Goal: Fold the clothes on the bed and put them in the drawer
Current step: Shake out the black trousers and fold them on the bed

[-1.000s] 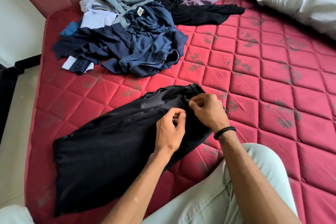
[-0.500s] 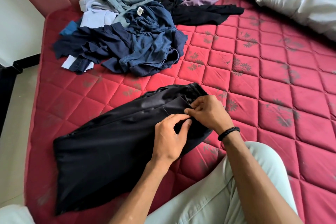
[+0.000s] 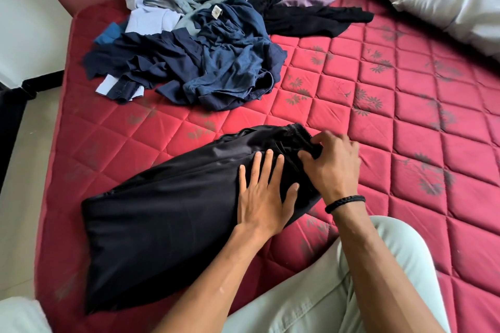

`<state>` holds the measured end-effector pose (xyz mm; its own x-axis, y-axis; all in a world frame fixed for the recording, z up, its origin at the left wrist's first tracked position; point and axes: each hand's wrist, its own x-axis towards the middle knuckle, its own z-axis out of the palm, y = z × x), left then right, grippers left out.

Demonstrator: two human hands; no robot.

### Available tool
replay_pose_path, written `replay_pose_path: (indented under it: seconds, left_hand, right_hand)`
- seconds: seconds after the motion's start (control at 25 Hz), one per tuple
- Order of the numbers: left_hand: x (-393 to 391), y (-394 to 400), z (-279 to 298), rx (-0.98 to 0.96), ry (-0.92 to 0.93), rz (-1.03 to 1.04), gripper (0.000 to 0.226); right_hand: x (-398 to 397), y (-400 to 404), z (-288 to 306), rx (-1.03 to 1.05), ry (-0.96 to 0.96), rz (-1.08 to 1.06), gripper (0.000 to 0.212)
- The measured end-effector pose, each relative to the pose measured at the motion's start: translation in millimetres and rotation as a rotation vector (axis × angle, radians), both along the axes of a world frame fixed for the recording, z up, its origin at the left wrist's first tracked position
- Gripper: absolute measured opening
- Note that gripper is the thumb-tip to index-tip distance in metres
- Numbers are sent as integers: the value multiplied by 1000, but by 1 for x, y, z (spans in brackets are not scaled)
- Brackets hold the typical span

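Red quilted bed [image 3: 351, 94] carries everything: our black trousers [image 3: 167, 211] lie flat near its front edge, the unfolded pile of clothes [image 3: 200, 57] well apart toward the far left corner. Our left hand [image 3: 263, 197] presses flat on the cloth with fingers straight; our right hand [image 3: 331, 162] pinches the waistband [image 3: 297, 132]. To fold well, we judge it best to hold that press, pull the waistband taut and square, smooth creases, then fold across
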<state>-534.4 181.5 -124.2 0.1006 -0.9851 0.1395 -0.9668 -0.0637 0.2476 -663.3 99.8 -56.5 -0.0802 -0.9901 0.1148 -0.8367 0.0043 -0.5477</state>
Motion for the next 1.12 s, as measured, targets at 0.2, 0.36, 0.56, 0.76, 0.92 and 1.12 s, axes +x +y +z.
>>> replay_pose_path:
  seconds: [0.2,0.36,0.56,0.76,0.92,1.12]
  left_hand:
    - [1,-4,4,146,-9,0,75]
    - [21,0,73,331,644,84,62]
    - [94,65,142,344,1707,359,68]
    - [190,165,124,159,1793,663,25]
    - [246,217,73,135,1871,917,23]
    - [260,214,46,29,1234,794,12]
  right_hand:
    - [-16,-8,-6,438,-241,-40,58]
    - [6,22,16,150,-425,42,33]
    - [89,115,67,-121,-325,454,51]
    - [186,198,75,207,-166,1008,41]
    - [220,197,48,-146,-232,883,32]
    - [221,156,-31,-6,461,902,71]
